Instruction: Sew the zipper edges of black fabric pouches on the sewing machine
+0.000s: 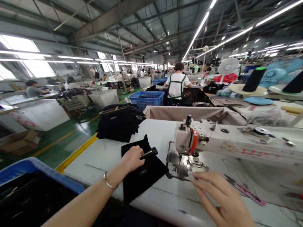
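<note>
Black fabric pouch point(144, 178) clamped in left hand point(129, 159), right hand point(221, 198) seemingly open by sewing machine point(189, 142).

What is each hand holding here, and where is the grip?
The left hand grips the black fabric piece near its upper edge, beside a gold-trimmed black tab. The right hand shows nothing held, fingertips near the needle plate.

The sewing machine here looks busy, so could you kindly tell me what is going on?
A person at an industrial sewing machine rests their left hand on a black fabric pouch, holding a small black-and-gold fitting. Their open right hand is beside the needle plate. Pink-handled thread snips lie on the white table, with stacked black bags beyond.
</note>
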Demonstrator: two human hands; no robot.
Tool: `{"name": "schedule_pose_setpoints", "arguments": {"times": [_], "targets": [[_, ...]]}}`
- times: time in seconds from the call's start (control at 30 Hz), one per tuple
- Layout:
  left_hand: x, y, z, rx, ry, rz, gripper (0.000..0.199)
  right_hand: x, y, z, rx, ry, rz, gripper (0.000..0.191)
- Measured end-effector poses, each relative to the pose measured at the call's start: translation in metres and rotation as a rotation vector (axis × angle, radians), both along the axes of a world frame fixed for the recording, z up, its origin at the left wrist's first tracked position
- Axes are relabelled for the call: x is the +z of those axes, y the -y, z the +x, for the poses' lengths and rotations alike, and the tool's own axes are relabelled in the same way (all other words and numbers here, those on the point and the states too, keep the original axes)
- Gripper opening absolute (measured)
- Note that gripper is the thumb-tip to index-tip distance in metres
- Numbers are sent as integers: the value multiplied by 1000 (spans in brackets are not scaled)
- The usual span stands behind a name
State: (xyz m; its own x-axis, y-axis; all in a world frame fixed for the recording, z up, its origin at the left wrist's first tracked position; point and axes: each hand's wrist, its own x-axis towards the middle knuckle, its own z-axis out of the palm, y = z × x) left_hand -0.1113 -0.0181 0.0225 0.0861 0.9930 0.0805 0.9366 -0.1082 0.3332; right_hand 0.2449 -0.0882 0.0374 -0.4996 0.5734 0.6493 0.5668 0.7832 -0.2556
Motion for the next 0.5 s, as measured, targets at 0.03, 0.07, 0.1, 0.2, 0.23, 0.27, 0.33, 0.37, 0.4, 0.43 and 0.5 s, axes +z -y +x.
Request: {"name": "schedule_pose_setpoints", "arguments": {"times": [0.03,0.07,0.1,0.2,0.23,0.27,0.33,0.37,0.4,0.43,0.5], "targets": [[6,3,4,-20,25,-24,4,-10,2,-13,23,-2,-64,25],[13,9,9,-42,56,-51,2,-17,3,-25,31,-14,-123,23],[20,17,14,-67,92,-80,3,-21,4,-35,24,-37,-184,24],[40,50,30,-173,267,-186,20,-13,7,-60,-20,-165,-384,33],[46,62,36,-214,392,-233,28,-6,7,-65,-12,-205,-463,28],[51,74,42,-244,565,-285,34,1,8,-69,13,-233,-541,18],[56,92,55,-257,882,-370,39,14,11,-73,47,-268,-688,5],[56,99,61,-239,1000,-399,40,19,13,-73,36,-280,-754,6],[56,104,67,-209,1062,-411,39,23,16,-73,9,-292,-804,9],[55,108,72,-172,1089,-407,36,26,18,-72,-22,-298,-836,12],[51,113,80,-100,1076,-355,27,31,23,-69,-33,-285,-851,15]]}}
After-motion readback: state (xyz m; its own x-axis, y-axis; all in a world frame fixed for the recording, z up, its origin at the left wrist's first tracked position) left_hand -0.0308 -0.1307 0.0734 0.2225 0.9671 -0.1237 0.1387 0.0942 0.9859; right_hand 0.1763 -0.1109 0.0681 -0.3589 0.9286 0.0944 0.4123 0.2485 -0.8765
